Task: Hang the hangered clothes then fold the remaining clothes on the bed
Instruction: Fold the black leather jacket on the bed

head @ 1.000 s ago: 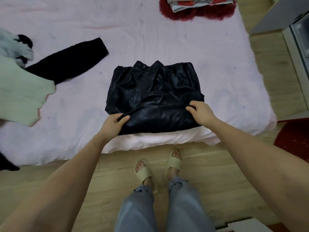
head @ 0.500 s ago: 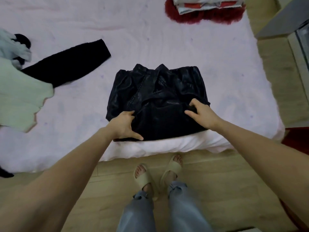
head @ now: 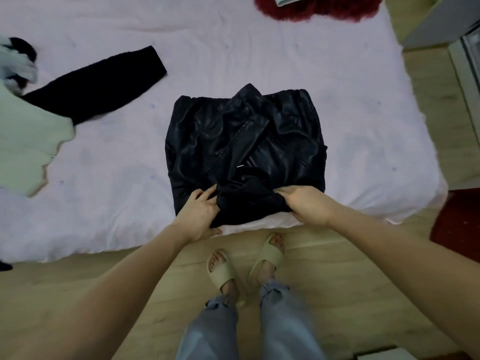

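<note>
No legible text anywhere.

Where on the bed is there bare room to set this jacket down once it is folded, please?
Bare sheet lies beyond the black jacket, between the black sleeve and the red fluffy item. Another bare strip runs right of the jacket to the bed edge. The left side is crowded with the pale green garment and other clothes.

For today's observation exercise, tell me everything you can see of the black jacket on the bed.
The black jacket looks like shiny, creased leather or imitation leather. It lies folded into a rough square near the bed's front edge, collar pointing away, a zip line running diagonally across it. Its near edge, matte on the underside, is turned up. The left hand grips that edge at its left end, the right hand at its right.
</note>
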### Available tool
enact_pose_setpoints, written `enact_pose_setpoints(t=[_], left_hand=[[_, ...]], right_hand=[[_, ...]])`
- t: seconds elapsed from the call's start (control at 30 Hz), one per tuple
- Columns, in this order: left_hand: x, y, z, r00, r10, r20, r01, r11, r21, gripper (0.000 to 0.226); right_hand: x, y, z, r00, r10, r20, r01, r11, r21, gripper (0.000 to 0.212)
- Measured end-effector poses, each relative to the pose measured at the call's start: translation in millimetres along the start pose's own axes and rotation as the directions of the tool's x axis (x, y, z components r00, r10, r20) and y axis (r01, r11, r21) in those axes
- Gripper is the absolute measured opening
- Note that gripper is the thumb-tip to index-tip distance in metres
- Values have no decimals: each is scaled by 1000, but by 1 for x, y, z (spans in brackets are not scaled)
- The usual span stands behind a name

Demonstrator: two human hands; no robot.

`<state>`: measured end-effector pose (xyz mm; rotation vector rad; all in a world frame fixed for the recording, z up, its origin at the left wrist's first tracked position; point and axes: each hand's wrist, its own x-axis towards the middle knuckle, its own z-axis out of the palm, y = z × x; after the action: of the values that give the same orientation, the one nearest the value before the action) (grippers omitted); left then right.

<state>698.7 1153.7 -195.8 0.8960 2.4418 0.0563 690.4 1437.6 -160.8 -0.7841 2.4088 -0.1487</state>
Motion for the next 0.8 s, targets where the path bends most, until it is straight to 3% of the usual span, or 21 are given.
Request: enact_pose_setpoints(t=[0.07,0.17,0.23,0.3,0.37,0.4,0.53,0.63,0.73,0.8], left_hand=[[-6,-8,2,991,105,-87,-115,985,-126,45],[-17,-22,-4,981,155,-114,-181,943,-280,43],[-23,-19,-13,992,109,-55,-122,910,-396,42],[-26,-8,-28,994,70,89,-17,870,-493,36],[-23,1,-41,983,19,185,81,851,-519,10],[-21,5,-45,972,-3,234,127,848,-514,18],[-10,2,-59,929,7,370,237,759,-607,23],[-8,-15,-86,941,-13,338,269,634,-725,30],[-2,-37,-109,956,-117,269,291,506,-812,19],[9,-55,-117,970,-183,157,234,552,-800,8]], right_hand=[[-10,-4,2,1000,1,-1,-1,1000,27,64],[-26,-3,2,999,6,52,-12,994,109,74],[-28,0,1,997,54,59,-60,992,108,72],[-26,-3,-3,979,160,126,-176,975,134,60],[-23,-8,-12,947,233,221,-274,945,180,30],[-22,-9,-15,932,248,264,-304,932,197,14],[-11,0,-42,889,264,374,-377,886,270,24],[0,17,-67,881,283,379,-443,772,456,14],[13,26,-93,885,310,348,-465,649,602,22],[27,29,-105,907,339,249,-418,646,639,20]])
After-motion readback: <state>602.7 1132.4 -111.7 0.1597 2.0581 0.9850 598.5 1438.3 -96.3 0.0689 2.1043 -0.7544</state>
